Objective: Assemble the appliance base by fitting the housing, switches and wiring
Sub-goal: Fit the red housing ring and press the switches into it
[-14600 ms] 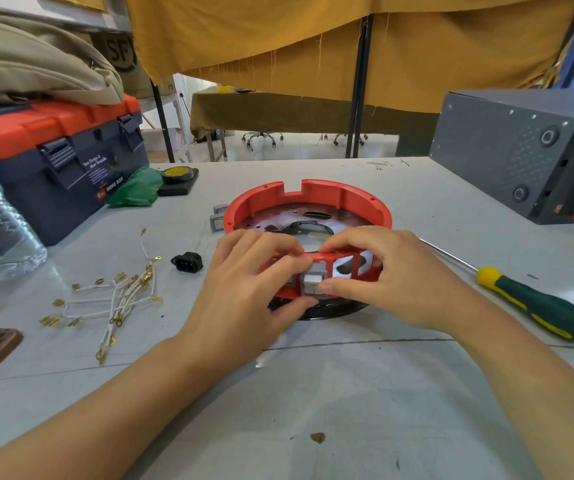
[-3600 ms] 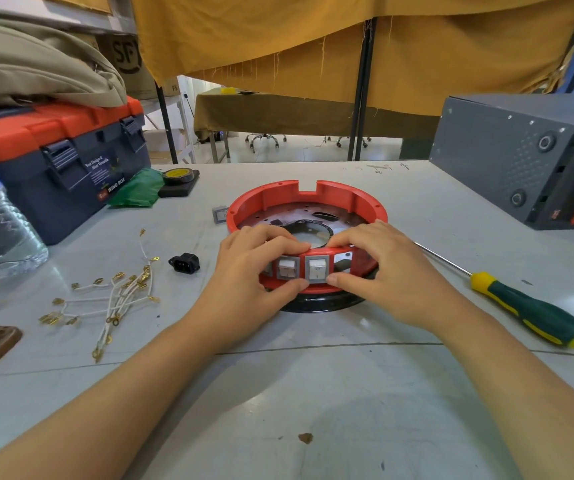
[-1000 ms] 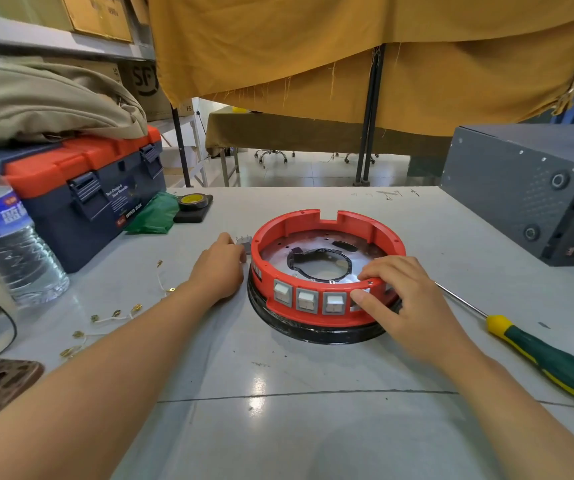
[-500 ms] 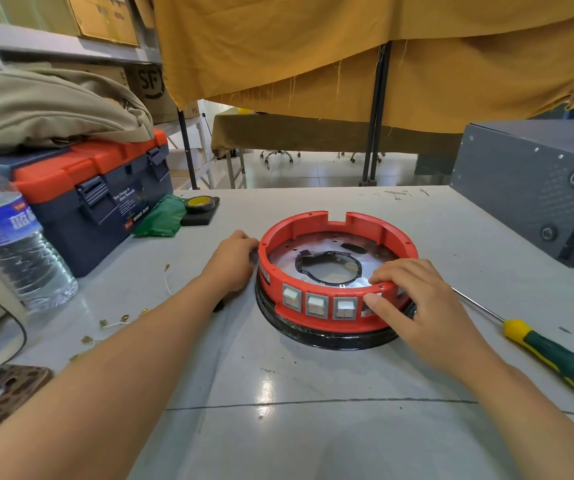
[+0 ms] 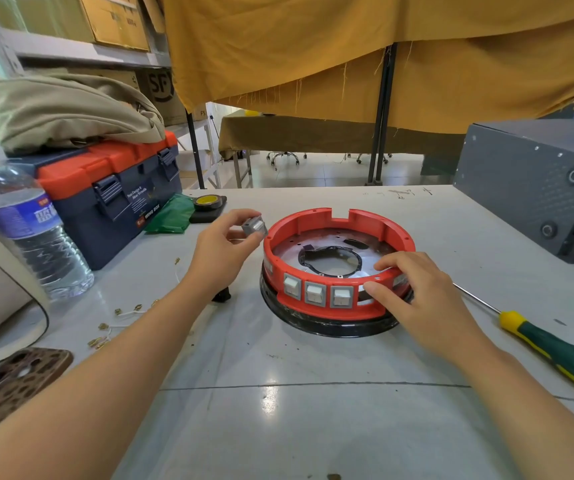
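The red housing ring (image 5: 339, 268) sits on a black base on the tabletop (image 5: 313, 410), three rocker switches in its near wall. The right hand (image 5: 417, 292) grips its front right rim, thumb by an empty slot. Left of the ring, left-hand (image 5: 223, 251) fingers pinch a loose grey switch (image 5: 255, 227) above the tabletop

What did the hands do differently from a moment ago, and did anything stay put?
The left hand picked a small grey rocker switch up off the table and lifted it beside the red round plastic housing. Earlier, two switches sat in the housing's front; now three do. The right hand stays gripping the housing's front rim, thumb at the empty slot. The green-and-yellow screwdriver and the blue-and-orange toolbox have not moved.
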`<action>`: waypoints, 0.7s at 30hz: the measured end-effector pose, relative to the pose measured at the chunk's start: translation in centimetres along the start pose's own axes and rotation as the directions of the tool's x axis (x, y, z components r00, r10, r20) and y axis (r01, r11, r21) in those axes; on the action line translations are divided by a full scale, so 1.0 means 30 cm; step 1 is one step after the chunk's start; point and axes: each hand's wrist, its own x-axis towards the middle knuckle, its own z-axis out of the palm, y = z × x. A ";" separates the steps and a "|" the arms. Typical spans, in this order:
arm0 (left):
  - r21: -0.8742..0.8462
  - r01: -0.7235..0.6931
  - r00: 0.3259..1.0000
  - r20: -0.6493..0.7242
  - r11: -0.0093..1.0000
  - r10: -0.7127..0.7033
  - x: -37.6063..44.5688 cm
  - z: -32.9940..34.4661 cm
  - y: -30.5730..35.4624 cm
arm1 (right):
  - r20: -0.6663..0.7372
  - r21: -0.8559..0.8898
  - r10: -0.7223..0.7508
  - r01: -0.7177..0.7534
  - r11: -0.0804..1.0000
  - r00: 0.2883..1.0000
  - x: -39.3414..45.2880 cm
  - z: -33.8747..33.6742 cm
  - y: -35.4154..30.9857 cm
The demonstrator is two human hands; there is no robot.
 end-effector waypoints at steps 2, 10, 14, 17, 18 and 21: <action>-0.070 -0.028 0.999 -0.018 0.997 0.027 -0.034 -0.012 0.048 | -0.010 -0.007 -0.009 0.009 1.000 1.000 -0.002 -0.003 -0.009; -0.232 -0.159 0.954 0.215 0.960 0.210 -0.194 0.048 0.196 | -0.016 -0.065 -0.085 0.084 0.994 0.996 -0.002 -0.010 -0.014; -0.188 -0.267 0.907 0.284 0.945 0.312 -0.249 0.084 0.210 | -0.017 -0.071 -0.107 0.105 0.992 0.994 -0.008 -0.011 -0.023; -0.154 -0.362 0.870 0.298 0.919 0.393 -0.268 0.089 0.205 | -0.021 -0.070 -0.148 0.146 0.987 0.989 -0.010 -0.007 -0.038; -0.136 -0.391 0.859 0.301 0.910 0.414 -0.273 0.089 0.202 | -0.017 -0.066 -0.161 0.159 0.985 0.987 -0.010 -0.006 -0.042; -0.042 -0.478 0.831 0.302 0.877 0.468 -0.288 0.093 0.191 | -0.001 -0.052 -0.166 0.166 0.985 0.986 -0.007 -0.008 -0.046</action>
